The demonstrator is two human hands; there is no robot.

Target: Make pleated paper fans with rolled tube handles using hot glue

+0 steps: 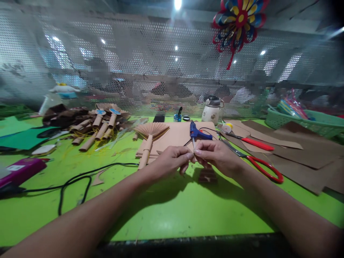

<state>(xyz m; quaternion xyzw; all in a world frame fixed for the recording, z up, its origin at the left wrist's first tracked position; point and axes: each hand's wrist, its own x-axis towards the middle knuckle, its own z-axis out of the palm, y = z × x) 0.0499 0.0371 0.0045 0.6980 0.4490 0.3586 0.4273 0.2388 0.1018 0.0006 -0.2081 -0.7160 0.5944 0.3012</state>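
My left hand (pixel 177 157) and my right hand (pixel 215 154) meet fingertip to fingertip above the green table, both pinched. What they hold between them, if anything, is too small to make out. A blue glue gun (pixel 197 133) lies just beyond my fingers on a stack of tan paper (pixel 177 132). To the left of my left hand a pleated paper fan (pixel 151 132) rests with its rolled paper handle toward me. A small dark brown ridged piece (pixel 207 176) lies on the table below my right hand.
Red-handled scissors (pixel 264 168) and brown paper sheets (pixel 298 157) lie at right, before a green basket (pixel 309 123). Rolled paper handles (pixel 100 130) are heaped at left. A black cord (pixel 72 182) crosses the left side. A lidded jar (pixel 212 110) stands at the back.
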